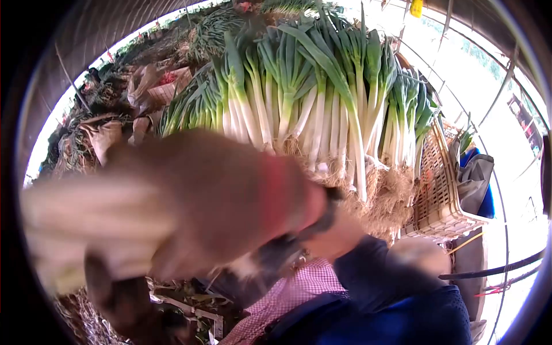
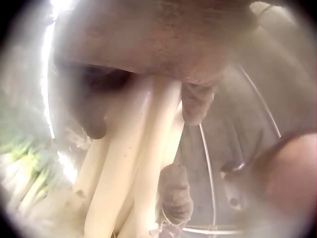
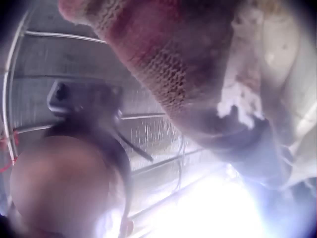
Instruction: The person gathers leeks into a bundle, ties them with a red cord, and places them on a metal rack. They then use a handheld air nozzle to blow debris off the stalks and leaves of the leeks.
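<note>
Beneath ribbed sheeting [image 3: 59, 54], the left hand's [image 2: 158, 49] fingers curl round pale stalks [image 2: 119, 168]; the right hand's [image 1: 213, 195] unclear.

Strong daylight enters from the right of the head view, where the background beyond the crate [image 1: 437, 190] is burnt to white; the corners fall into black, and the round lens bends the edges. The standing leeks [image 1: 322, 103] are bright and rather sharp, but a gloved hand [image 1: 210, 201] close to the camera is heavily blurred. The left wrist view looks hazy, with a glaring streak at left and dark shadow beside the white stalks [image 2: 133, 163]. In the right wrist view, white glare fills the lower middle, while the upper part remains dim and soft
</note>
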A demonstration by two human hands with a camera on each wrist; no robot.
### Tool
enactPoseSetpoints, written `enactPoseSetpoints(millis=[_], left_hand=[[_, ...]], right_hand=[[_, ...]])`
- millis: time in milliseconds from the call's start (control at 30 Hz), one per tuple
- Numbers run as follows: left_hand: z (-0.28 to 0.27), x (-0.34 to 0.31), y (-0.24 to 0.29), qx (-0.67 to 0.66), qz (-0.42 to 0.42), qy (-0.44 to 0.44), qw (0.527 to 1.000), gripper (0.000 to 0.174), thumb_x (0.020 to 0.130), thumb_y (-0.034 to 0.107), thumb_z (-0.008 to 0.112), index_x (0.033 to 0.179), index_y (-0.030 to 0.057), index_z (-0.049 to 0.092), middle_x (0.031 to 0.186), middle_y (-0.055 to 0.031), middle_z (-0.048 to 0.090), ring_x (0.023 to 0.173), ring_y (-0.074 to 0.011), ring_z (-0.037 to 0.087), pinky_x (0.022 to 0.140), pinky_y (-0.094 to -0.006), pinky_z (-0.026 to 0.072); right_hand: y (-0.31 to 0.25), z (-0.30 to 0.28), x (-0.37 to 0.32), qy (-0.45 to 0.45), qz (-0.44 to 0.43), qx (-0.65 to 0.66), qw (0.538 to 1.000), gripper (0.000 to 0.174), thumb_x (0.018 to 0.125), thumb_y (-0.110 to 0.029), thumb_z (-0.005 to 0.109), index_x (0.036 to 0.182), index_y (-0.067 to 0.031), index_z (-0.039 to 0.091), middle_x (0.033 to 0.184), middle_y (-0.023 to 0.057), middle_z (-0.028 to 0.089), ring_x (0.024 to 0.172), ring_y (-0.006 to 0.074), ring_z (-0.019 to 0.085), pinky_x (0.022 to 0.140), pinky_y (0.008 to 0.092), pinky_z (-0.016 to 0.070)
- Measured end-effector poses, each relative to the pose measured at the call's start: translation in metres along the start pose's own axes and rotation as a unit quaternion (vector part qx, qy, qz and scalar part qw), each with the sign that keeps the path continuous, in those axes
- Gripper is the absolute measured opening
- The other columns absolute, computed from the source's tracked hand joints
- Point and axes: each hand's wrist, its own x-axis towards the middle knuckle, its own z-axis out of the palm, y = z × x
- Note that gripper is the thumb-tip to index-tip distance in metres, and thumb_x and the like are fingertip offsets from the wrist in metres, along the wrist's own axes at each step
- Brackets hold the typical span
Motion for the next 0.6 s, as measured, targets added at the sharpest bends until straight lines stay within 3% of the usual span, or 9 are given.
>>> enactPoseSetpoints(millis=[33,167,200,267,333,367,433,500,600], left_hand=[[0.038,0.032,-0.014,0.323,0.035,-0.081,0.942,0.054,0.114,0.011,0.047,0.161,-0.0109,0.033,0.162,-0.0305,0.044,0.144,-0.0355,0.054,0.122,-0.044,0.0465],[0.142,0.142,-0.095,0.205,0.042,-0.297,0.932,0.049,0.113,0.032,0.054,0.139,-0.0081,0.064,0.14,-0.0276,0.066,0.116,-0.0331,0.074,0.095,-0.04,0.0654],[0.173,0.15,-0.106,0.298,-0.117,-0.243,0.916,0.053,0.11,0.039,0.061,0.139,-0.0059,0.064,0.135,-0.0276,0.068,0.115,-0.0336,0.074,0.1,-0.0398,0.0644],[0.166,0.15,-0.161,0.383,-0.111,-0.353,0.846,0.089,0.101,0.052,0.071,0.158,-0.0085,0.038,0.15,-0.0337,0.055,0.124,-0.0313,0.069,0.103,-0.0425,0.0616],[0.134,0.106,-0.203,0.253,-0.193,-0.22,0.922,0.057,0.104,0.032,0.072,0.147,-0.0009,0.056,0.146,-0.0336,0.056,0.12,-0.0352,0.07,0.093,-0.0361,0.0657],[0.105,0.094,-0.217,0.396,-0.127,-0.303,0.857,0.048,0.102,0.035,0.073,0.135,0.002,0.063,0.12,-0.0126,0.066,0.107,-0.0223,0.07,0.078,-0.0322,0.0661],[0.02,0.063,-0.241,0.434,0.009,-0.326,0.84,0.044,0.102,0.031,0.074,0.132,0.0005,0.066,0.116,-0.0105,0.067,0.101,-0.0203,0.07,0.08,-0.0344,0.0655],[-0.001,0.032,-0.201,0.259,-0.322,-0.025,0.91,0.039,0.103,0.027,0.073,0.13,0.0006,0.068,0.112,-0.0094,0.07,0.098,-0.0221,0.072,0.082,-0.0361,0.0659],[-0.056,-0.008,-0.165,0.246,-0.316,0.102,0.911,0.038,0.104,0.029,0.072,0.13,0.0016,0.069,0.109,-0.0078,0.074,0.094,-0.0214,0.073,0.077,-0.0342,0.0637]], right_hand=[[0.02,-0.008,-0.017,0.11,-0.055,-0.02,0.992,0.074,0.074,-0.022,0.091,0.142,-0.005,0.064,0.108,0.0125,0.079,0.101,0.0297,0.076,0.1,0.0415,0.0605],[0.058,-0.09,-0.089,0.243,0.099,0.087,0.961,0.072,0.079,-0.028,0.095,0.138,0.0008,0.065,0.113,0.0138,0.08,0.096,0.0231,0.079,0.093,0.0397,0.0643],[0.075,-0.101,-0.107,0.3,0.143,0.145,0.932,0.069,0.081,-0.023,0.093,0.137,0.0055,0.063,0.121,0.0187,0.077,0.104,0.0242,0.078,0.095,0.0381,0.0629],[0.11,-0.113,-0.137,0.425,0.245,0.123,0.863,0.072,0.086,-0.025,0.091,0.141,0.0085,0.058,0.128,0.0257,0.073,0.115,0.0303,0.073,0.104,0.0378,0.0584],[0.232,-0.131,-0.19,0.521,0.35,0.0,0.779,0.083,0.089,-0.033,0.09,0.147,0.0125,0.051,0.132,0.0283,0.07,0.117,0.0323,0.072,0.112,0.0381,0.0524],[0.204,-0.119,-0.187,0.501,0.441,-0.025,0.744,0.102,0.088,-0.043,0.089,0.153,0.0191,0.039,0.138,0.0292,0.067,0.125,0.0307,0.068,0.116,0.0394,0.0476],[0.277,-0.132,-0.236,0.469,0.467,-0.037,0.749,0.096,0.089,-0.049,0.085,0.155,0.009,0.047,0.147,0.0219,0.065,0.141,0.0306,0.058,0.122,0.0389,0.0403],[0.255,-0.133,-0.214,0.512,0.476,0.023,0.714,0.085,0.094,-0.041,0.082,0.16,0.0002,0.048,0.149,0.0163,0.066,0.141,0.0259,0.059,0.122,0.0361,0.0399],[0.267,-0.144,-0.225,0.447,0.403,0.072,0.795,0.081,0.091,-0.054,0.082,0.147,0.0015,0.063,0.148,0.0179,0.066,0.144,0.027,0.054,0.121,0.0389,0.0383]])
